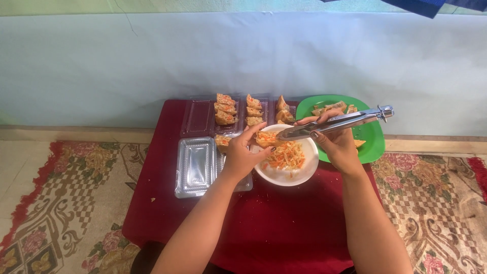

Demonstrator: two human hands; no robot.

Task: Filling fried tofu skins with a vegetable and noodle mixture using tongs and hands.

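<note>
On the red-covered table (284,223), the left hand (239,157) pinches a fried pastry pocket (267,139) over the white bowl (299,172), which holds shredded carrot-and-cabbage filling (286,155). The right hand (339,144) is closed round metal tongs (337,123), their tips at the pocket. Left of the bowl lies an empty clear plastic tray (195,166). Farther back, an open clear container (200,117) holds rows of stuffed pockets (224,109), and a green plate (373,134) carries unfilled pieces (329,108)

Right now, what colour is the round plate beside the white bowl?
Green: the round plate, right of the white bowl, head view.
</note>
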